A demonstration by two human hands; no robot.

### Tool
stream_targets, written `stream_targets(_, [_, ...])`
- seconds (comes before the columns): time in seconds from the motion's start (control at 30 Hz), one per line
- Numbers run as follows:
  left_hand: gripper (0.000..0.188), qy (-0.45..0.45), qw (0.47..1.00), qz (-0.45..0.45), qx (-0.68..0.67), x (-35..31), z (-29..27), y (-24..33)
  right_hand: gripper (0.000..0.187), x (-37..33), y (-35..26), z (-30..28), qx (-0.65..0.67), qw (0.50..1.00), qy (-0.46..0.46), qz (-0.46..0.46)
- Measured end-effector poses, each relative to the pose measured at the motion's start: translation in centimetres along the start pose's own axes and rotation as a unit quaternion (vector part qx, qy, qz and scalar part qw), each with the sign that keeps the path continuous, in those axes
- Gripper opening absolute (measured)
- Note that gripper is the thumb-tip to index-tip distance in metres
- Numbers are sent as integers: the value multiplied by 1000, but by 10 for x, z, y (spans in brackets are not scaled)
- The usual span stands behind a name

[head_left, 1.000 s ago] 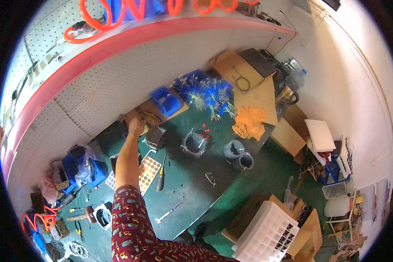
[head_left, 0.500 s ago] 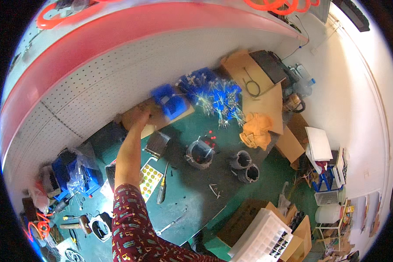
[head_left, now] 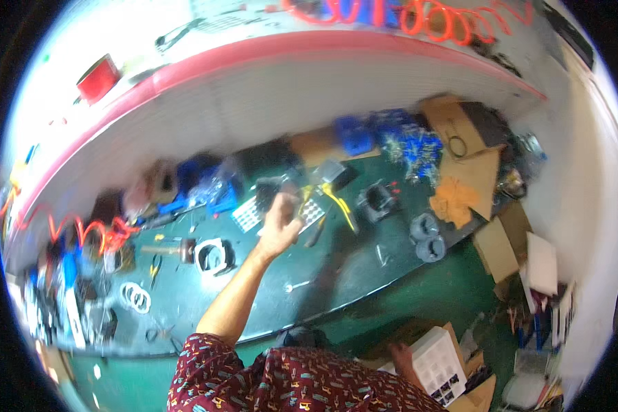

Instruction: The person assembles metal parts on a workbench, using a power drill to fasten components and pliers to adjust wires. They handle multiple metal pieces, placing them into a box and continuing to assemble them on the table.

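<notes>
My left hand is over the middle of the bench, fingers closed at one handle of yellow-handled pliers. Their two handles are spread wide, and motion blurs the grip. Beneath the hand lies a sheet of round stickers, with a dark-handled screwdriver beside it. Just beyond, a grey box-shaped part sits on the bench. At lower right my right hand is by the left edge of a white compartment tray; blur hides whether its fingers grip anything.
Dark cylindrical housings and joined grey cups stand to the right. Farther back are a blue bin, blue-and-silver wired parts and an orange cloth. A white ring-shaped housing and a small wrench lie nearer.
My left hand has drawn back from the brown board by the blue bin, and yellow-handled pliers now show beside it. My right hand has come into view. The view has swung left.
</notes>
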State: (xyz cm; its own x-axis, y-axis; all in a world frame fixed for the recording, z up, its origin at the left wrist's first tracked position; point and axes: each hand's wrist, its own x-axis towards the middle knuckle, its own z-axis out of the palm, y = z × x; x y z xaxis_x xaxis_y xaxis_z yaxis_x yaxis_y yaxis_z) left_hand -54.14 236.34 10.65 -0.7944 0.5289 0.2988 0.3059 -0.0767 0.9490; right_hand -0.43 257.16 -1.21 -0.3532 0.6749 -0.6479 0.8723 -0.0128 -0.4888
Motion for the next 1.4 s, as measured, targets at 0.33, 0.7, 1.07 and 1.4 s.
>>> stream_targets(0.33, [47, 109, 990, -85, -24, -328, -30, 129, 44, -148, -277, 168, 330, 762, -543, -123])
stream_targets(0.7, [36, 372, 904, -198, 73, -548, -237, 145, 39, -408, -265, 431, 200, 751, -583, -235])
stream_targets(1.07, [32, 317, 834, -330, -308, -715, -426, 172, 38, -564, -267, 614, 22, 744, -645, -169])
stream_targets(1.4, [18, 388, 773, -298, -403, -772, -572, 157, 56, -566, -338, 790, -36, 756, -387, -527])
